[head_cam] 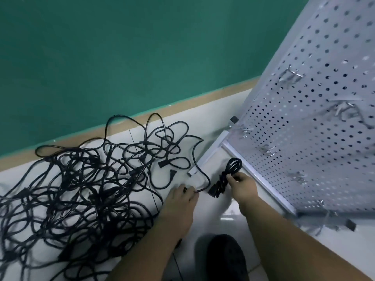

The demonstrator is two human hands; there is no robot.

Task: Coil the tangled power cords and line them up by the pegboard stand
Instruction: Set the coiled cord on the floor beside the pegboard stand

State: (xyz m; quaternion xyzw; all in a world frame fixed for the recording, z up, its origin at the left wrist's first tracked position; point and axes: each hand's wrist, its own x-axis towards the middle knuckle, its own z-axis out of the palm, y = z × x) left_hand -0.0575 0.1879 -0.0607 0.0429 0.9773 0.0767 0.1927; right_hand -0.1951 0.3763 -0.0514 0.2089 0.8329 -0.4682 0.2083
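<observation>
right grip (242, 186) holds coiled cord (221, 180) — black, bundled

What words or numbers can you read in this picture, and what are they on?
None can be read.
The pegboard stand shows only holes and hooks.
The coiled cord in the right hand, the loose cord in the left hand and the tangled cords are plain black; any print on their plugs is too blurred to tell.
</observation>
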